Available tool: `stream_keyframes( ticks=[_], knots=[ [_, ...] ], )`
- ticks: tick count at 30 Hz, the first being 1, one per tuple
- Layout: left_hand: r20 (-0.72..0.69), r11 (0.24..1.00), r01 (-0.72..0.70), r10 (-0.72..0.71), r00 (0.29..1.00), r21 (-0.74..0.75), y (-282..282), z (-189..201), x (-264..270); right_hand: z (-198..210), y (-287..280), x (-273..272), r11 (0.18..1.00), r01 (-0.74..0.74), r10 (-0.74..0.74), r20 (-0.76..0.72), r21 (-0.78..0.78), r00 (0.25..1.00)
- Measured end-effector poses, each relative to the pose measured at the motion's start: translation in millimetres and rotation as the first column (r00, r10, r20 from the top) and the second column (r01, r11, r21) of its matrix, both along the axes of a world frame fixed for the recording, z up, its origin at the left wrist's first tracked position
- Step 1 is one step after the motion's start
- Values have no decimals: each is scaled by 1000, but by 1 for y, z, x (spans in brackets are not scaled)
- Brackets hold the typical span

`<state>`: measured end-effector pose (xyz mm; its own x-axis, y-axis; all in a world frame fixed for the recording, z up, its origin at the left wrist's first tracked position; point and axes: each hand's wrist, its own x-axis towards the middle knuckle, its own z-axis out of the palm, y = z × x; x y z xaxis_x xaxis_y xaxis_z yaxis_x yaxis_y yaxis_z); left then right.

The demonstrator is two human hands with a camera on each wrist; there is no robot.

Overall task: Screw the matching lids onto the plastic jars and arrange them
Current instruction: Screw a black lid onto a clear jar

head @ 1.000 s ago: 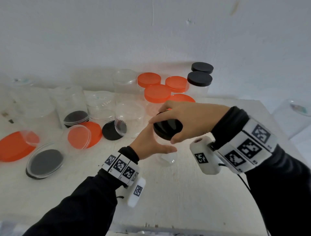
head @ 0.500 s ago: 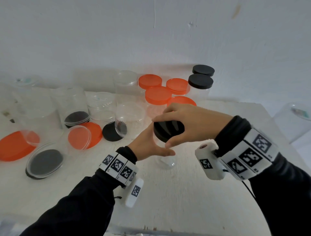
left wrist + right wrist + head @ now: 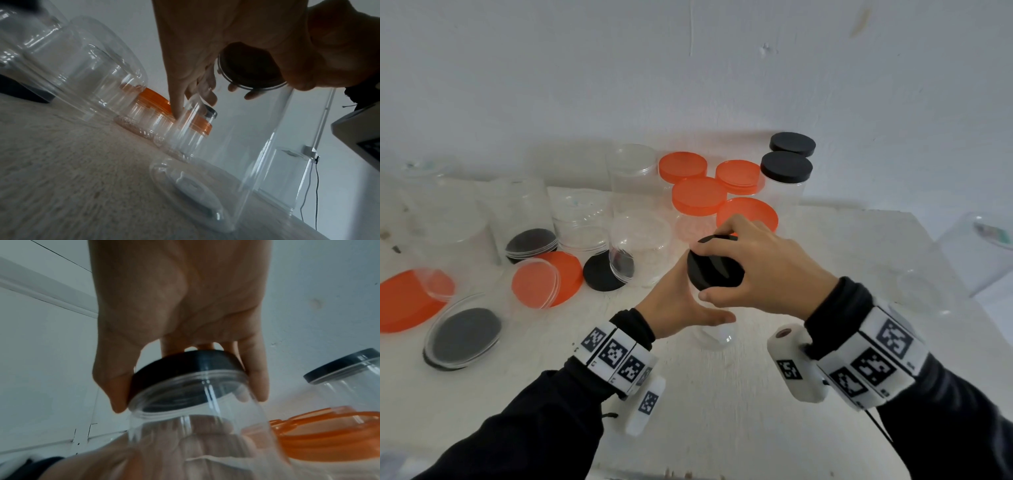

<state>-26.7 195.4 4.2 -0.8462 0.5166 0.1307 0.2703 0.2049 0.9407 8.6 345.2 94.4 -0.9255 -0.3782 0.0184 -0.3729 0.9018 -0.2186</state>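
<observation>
Since a second ago the right hand (image 3: 760,274) has turned a little on the black lid (image 3: 714,270), wrist swinging outward, while the clear jar (image 3: 242,146) stays put near the middle of the white table (image 3: 722,394). Lid-screwing is the step in hand — right fingers and thumb are curled round the lid's rim, and the left hand (image 3: 678,305) wraps the jar's side to brace it. Next, I judge, comes more twisting until the lid seats level — it looks slightly tilted — then moving the jar back to the capped jars (image 3: 786,171).
</observation>
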Motion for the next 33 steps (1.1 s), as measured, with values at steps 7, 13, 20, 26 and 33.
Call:
stream_keyframes(
  ticks=[7,13,20,26,33],
  knots=[
    [-28,1000,-3,3,1000,1,6,-2,1,-8,3,7,998,36,-39,-62,-45,997],
    [-9,999,50,-50,999,6,20,-2,-2,-6,14,9,996,92,-92,-37,-18,995],
    [-53,980,177,-182,982,-94,32,4,-18,-10,60,15,967,250,-250,-23,36,968],
    [-368,997,-52,26,930,-62,56,12,-39,-25,112,10,896,444,-444,-78,-23,893],
    [-631,968,-213,83,771,-134,100,8,-73,-51,155,-27,687,521,-643,-91,-507,760]
  ],
)
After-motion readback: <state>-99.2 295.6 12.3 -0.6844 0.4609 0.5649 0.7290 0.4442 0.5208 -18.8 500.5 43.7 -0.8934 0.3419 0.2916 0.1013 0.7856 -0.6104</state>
